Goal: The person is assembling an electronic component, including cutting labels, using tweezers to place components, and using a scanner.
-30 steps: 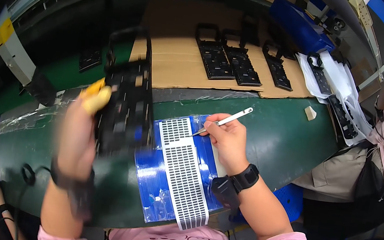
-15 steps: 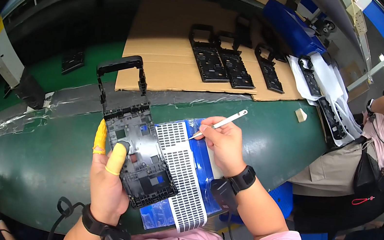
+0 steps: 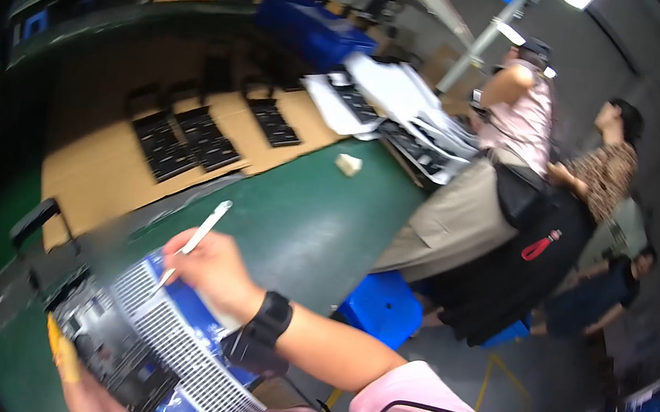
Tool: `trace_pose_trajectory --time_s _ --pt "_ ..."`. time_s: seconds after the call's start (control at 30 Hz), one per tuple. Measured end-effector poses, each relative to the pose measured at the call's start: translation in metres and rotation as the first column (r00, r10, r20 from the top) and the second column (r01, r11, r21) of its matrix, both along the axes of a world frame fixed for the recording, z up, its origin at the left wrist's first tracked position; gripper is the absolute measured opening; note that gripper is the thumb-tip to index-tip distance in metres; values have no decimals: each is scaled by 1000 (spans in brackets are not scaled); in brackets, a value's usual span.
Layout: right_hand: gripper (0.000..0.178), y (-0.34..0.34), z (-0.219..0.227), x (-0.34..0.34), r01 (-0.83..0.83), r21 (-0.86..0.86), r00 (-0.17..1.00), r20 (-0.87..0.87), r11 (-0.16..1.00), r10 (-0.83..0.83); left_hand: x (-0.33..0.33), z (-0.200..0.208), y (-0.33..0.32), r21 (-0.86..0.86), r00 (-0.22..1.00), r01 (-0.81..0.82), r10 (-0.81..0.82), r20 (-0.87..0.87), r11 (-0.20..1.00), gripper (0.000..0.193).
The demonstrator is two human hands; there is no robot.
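My left hand (image 3: 84, 381), with yellow finger cots on it, grips a black plastic housing (image 3: 112, 344) by its left side. The housing has an open loop-shaped frame at its far end, and motion blurs it. In my right hand (image 3: 215, 270) is a slim white pen-shaped tool (image 3: 207, 227), pinched between the fingers. Its fine tip points down at a white sheet (image 3: 185, 363) with rows of small dark rectangles. The sheet lies beside the housing, over a blue plastic-wrapped pad (image 3: 193, 309). Part of my left hand is hidden by the housing.
Several black housings lie on brown cardboard (image 3: 89, 181) across the green table (image 3: 304, 211). Farther right are more housings on white wrapping (image 3: 401, 90), and a small pale block (image 3: 347, 165). A blue stool (image 3: 382, 306) and standing people (image 3: 520, 115) are to the right.
The view has swung to the right, so the table and my hands appear farther left and more people show. Both hands keep their holds on the housing and the white tool.
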State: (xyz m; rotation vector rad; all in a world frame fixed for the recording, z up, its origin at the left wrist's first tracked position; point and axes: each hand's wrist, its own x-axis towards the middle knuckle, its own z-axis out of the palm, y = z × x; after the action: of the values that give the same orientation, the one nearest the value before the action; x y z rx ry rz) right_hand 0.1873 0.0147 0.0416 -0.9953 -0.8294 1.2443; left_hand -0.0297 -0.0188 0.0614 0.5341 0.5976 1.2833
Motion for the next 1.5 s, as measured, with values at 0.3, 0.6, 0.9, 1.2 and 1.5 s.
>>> trace_pose_trajectory --time_s 0.3,0.6,0.9,1.2,1.5 --pt "16 -55 57 -45 -292 102 954 -44 951 297 11 0 -4 -188 984 160 -142 104 969 45" --pt "17 -65 38 -61 -39 72 998 59 997 35 15 9 1 -146 990 124 -113 87 981 48" --pt "16 -67 40 -63 -49 50 992 118 998 43 9 13 -1 -170 989 121 -104 103 978 47" --pt "16 -67 38 -65 -71 30 990 127 997 67 9 11 2 -129 990 94 -79 114 987 45" --pt "15 -71 39 -69 -71 28 986 152 997 66 7 14 -2 -123 992 82 -69 104 989 44"
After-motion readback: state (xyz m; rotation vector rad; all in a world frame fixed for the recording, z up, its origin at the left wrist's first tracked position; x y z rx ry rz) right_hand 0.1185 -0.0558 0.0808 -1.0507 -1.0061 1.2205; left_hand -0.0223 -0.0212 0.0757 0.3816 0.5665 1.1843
